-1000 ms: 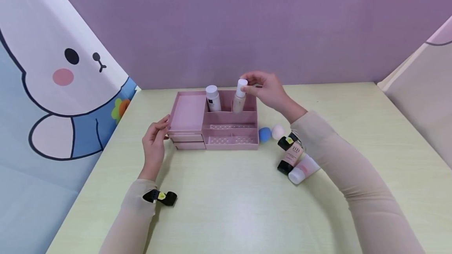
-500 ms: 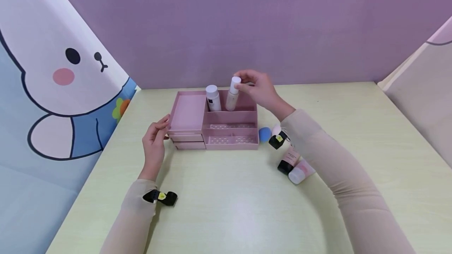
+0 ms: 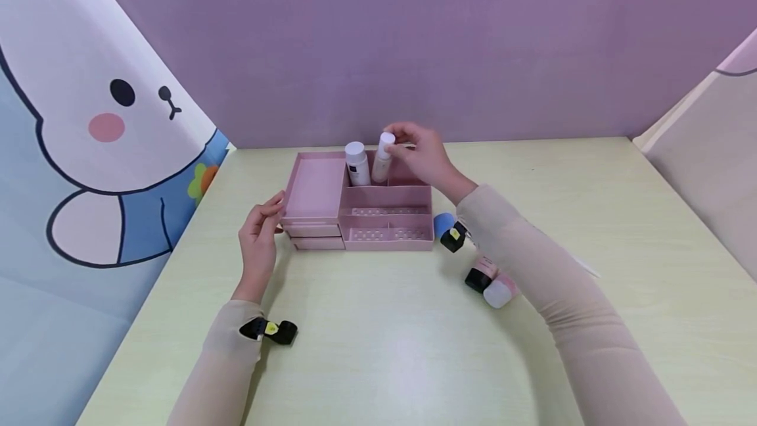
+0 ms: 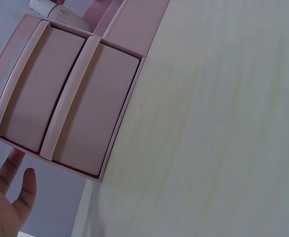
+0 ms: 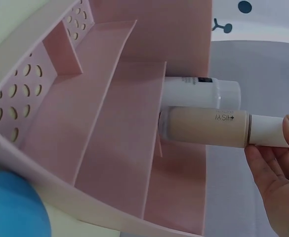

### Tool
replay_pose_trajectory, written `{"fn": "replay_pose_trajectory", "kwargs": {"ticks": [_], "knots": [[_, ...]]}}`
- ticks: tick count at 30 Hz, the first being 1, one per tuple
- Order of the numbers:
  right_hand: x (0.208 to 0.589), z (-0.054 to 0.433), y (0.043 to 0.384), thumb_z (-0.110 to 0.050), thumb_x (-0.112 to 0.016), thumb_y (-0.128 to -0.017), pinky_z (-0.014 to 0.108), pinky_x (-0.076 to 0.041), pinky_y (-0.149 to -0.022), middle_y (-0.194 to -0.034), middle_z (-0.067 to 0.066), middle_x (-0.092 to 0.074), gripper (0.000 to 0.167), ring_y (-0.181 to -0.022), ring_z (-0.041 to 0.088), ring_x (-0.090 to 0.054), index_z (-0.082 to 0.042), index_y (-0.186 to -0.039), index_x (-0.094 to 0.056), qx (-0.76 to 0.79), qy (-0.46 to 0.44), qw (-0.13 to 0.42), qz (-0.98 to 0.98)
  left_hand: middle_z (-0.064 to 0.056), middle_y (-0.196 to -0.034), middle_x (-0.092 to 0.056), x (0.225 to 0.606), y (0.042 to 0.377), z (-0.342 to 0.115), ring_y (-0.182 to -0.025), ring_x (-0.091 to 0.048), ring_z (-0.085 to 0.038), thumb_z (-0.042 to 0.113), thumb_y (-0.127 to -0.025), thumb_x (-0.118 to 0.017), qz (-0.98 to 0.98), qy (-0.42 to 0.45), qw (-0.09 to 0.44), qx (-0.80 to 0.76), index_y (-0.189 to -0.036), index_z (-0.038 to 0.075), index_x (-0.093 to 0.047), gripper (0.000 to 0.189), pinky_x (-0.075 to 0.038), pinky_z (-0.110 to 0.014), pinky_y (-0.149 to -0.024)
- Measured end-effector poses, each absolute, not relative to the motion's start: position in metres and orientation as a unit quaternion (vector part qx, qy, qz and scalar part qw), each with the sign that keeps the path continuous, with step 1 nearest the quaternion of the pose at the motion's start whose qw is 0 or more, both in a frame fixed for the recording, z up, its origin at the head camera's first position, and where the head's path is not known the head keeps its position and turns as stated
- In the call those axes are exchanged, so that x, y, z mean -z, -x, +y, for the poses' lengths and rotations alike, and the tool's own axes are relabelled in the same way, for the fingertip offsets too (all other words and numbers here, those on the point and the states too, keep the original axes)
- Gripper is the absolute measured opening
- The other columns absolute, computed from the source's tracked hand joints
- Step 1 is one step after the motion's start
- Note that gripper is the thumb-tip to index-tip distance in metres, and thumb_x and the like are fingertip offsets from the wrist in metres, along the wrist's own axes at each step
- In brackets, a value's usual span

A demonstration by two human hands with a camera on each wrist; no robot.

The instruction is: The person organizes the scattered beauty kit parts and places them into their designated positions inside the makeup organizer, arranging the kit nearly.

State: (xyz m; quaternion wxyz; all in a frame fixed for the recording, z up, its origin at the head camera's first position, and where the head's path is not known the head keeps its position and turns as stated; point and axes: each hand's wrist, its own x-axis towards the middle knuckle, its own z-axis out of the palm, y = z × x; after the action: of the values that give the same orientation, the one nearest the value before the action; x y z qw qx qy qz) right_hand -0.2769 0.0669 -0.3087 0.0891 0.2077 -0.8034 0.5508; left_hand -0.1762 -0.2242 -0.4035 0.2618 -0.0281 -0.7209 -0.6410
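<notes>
White plastic caps the slim, beige, cylindrical bottle (image 5: 206, 127) that you pinch between the thumb and fingers of your right hand (image 3: 422, 156), and that high hold looks like the weak point. With its body hanging below your fingertips, the bottle could swing or twist if the pinch slackens, and a loosely screwed cap could turn under the load. It tilts slightly, its top toward your right palm; its base, farthest from the grip, lies at the rim of the low pink plastic wall (image 5: 124, 138) below your fingers. Catching that rim, or the thin pink divider (image 5: 159, 148) beside the base, could tip it. Just beyond the bottle, on the side away from your right palm, stands a stouter white cylindrical bottle (image 3: 357, 166); the two overlap in the right wrist view, so you cannot tell whether they touch, but a sideways nudge would probably make one lean on the other. Nor can you tell whether the beige base rests on the floor beneath. Down and left of that grip, your left hand (image 3: 258, 235) holds nothing, its fingers extended against the side of the boxy pink plastic organiser (image 3: 316, 183); should that touch be light, a hard bump might shift everything under your pinch.
</notes>
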Motion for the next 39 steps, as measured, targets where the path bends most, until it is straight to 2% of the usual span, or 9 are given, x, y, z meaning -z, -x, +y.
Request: {"fn": "replay_pose_trajectory", "kwargs": {"ticks": [11,20,31,39], "knots": [[0.317,0.061,0.281,-0.003,-0.067,-0.094,0.034,-0.053,-0.089,-0.113,0.015,-0.067,0.024,-0.102,0.025,-0.063,0.002,-0.118,-0.065,-0.522,-0.214,0.042,-0.825,-0.013,-0.131,-0.064,0.403,0.176,-0.224,-0.109,-0.061,-0.007,0.001,-0.101,-0.048,-0.72,0.03,0.263,0.642,-0.107,-0.013,-0.061,0.019,-0.046,-0.022,-0.071],[0.321,0.059,0.285,-0.002,-0.068,-0.093,0.032,-0.053,-0.082,-0.108,0.016,-0.069,0.023,-0.095,0.025,-0.063,0.002,-0.115,-0.066,-0.507,-0.22,0.025,-0.833,-0.012,-0.132,-0.064,0.403,0.176,-0.224,-0.111,-0.061,-0.007,0.001,-0.101,-0.047,-0.72,0.027,0.26,0.643,-0.108,-0.013,-0.06,0.02,-0.045,-0.022,-0.071],[0.324,0.057,0.292,-0.004,-0.066,-0.095,0.034,-0.051,-0.09,-0.115,0.016,-0.068,0.028,-0.103,0.025,-0.063,0.003,-0.122,-0.065,-0.46,-0.224,-0.013,-0.859,-0.013,-0.131,-0.064,0.404,0.176,-0.223,-0.109,-0.061,-0.006,0.001,-0.101,-0.047,-0.719,0.028,0.266,0.642,-0.107,-0.013,-0.06,0.02,-0.045,-0.021,-0.071],[0.329,0.058,0.295,-0.004,-0.065,-0.095,0.035,-0.052,-0.087,-0.111,0.017,-0.067,0.029,-0.102,0.026,-0.063,0.004,-0.122,-0.064,-0.432,-0.237,-0.021,-0.87,-0.014,-0.132,-0.064,0.404,0.177,-0.223,-0.109,-0.061,-0.006,0.001,-0.101,-0.047,-0.719,0.03,0.268,0.641,-0.107,-0.013,-0.06,0.02,-0.045,-0.022,-0.071]]}}
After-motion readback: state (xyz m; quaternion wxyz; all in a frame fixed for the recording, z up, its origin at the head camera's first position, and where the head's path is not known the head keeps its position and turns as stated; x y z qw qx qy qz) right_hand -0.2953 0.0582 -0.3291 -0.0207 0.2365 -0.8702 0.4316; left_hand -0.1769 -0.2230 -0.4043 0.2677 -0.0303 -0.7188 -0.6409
